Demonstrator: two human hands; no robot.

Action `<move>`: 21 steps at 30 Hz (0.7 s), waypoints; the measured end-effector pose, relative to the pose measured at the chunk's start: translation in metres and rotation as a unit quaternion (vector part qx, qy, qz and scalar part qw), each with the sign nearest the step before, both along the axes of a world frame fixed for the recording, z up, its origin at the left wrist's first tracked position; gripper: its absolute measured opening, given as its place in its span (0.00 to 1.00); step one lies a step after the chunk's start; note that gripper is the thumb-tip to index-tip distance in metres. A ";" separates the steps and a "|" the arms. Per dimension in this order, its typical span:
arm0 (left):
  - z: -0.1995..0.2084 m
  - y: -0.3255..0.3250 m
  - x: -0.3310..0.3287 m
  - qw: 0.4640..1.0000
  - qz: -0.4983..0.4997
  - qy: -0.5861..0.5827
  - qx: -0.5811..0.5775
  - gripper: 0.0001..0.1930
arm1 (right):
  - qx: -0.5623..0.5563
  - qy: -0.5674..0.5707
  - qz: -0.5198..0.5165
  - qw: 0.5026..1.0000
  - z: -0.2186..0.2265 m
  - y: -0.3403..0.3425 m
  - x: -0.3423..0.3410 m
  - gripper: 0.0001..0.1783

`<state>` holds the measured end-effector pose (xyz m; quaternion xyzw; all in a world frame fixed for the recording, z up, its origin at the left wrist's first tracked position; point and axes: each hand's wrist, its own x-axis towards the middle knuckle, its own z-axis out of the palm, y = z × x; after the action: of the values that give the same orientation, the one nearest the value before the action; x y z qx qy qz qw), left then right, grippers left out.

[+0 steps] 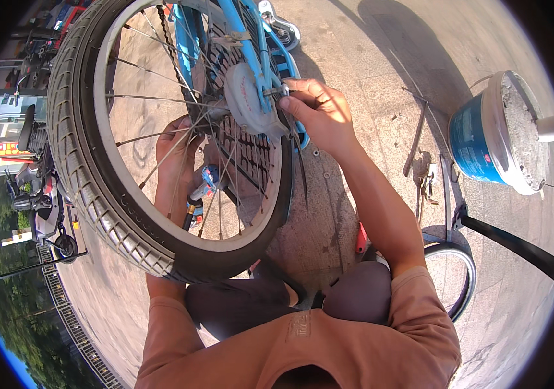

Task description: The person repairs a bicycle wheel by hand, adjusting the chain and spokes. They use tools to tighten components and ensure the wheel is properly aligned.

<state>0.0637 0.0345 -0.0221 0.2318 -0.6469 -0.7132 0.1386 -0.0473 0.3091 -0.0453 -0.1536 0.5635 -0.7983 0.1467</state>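
Note:
A bicycle wheel with a black tyre (77,162) stands in front of me, mounted in a light blue frame (237,32). A pale round cover (240,97) sits beside its hub. My right hand (322,111) pinches at a small metal part by the blue frame, just right of the cover; thumb and forefinger hide most of that part. Through the spokes shows my left hand (176,144), its fingers curled close to the hub on the wheel's left side. What those fingers hold, if anything, I cannot make out. A chain (167,35) runs above the hub.
To the right a blue and white bucket (470,142) lies tilted, a pale crusted material at its mouth. Thin metal strips (416,139), a bent rim-like hoop (470,275) and a red-handled item (362,238) lie on the paving. Parked scooters (47,201) stand far left.

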 end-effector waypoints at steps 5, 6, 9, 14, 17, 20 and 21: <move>-0.007 -0.012 -0.001 0.999 -0.019 0.029 0.040 0.14 | 0.067 0.040 0.024 0.997 0.001 -0.003 -0.010 0.13; -0.007 -0.012 -0.001 0.999 0.001 0.023 0.040 0.13 | 0.078 0.053 0.032 0.995 0.002 -0.002 -0.014 0.12; -0.006 -0.012 -0.001 0.999 0.005 0.015 0.032 0.13 | 0.103 0.091 0.056 0.989 0.004 0.001 -0.021 0.11; -0.002 -0.008 -0.002 0.999 0.023 -0.006 0.029 0.12 | 0.112 0.158 0.075 0.978 0.015 -0.002 -0.032 0.09; -0.004 -0.007 -0.003 0.998 0.034 0.031 0.048 0.09 | 0.250 0.205 0.080 0.943 0.016 0.001 -0.034 0.11; -0.005 -0.010 -0.002 0.998 0.027 0.031 0.049 0.09 | 0.182 0.222 0.069 0.955 0.013 -0.002 -0.036 0.11; -0.007 -0.011 -0.002 0.998 0.013 0.039 0.052 0.09 | 0.164 0.206 0.074 0.962 0.011 -0.001 -0.037 0.11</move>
<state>0.0622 0.0231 -0.0287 0.2191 -0.5995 -0.7528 0.1610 -0.0841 0.3077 -0.0342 -0.3298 0.6919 -0.6330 0.1091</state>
